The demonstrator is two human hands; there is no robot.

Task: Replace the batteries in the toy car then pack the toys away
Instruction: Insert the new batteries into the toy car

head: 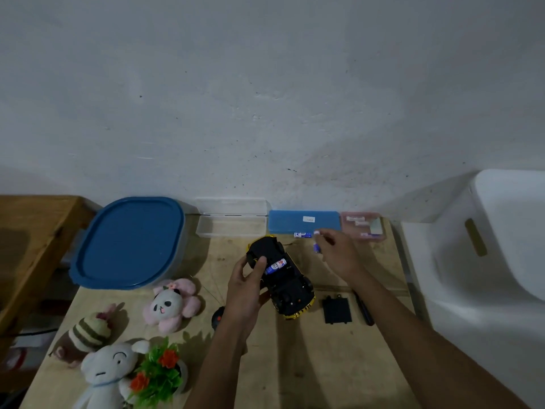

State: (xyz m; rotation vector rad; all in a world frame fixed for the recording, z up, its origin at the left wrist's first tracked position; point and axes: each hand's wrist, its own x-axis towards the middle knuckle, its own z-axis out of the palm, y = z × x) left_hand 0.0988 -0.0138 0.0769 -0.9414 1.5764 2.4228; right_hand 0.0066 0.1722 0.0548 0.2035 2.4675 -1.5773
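The yellow toy car lies upside down on the wooden table, its black underside up and its battery bay open. A blue-and-white battery sits in the bay. My left hand grips the car's left side, thumb beside that battery. My right hand is behind the car on the right and pinches a blue battery; its fingertips touch another battery that lies on the table. The black battery cover lies right of the car, next to a black screwdriver.
A large tub with a blue lid stands at the back left. An open clear case, a blue case and a pink case line the wall. Three plush toys and a plastic plant lie front left. A white bin stands right.
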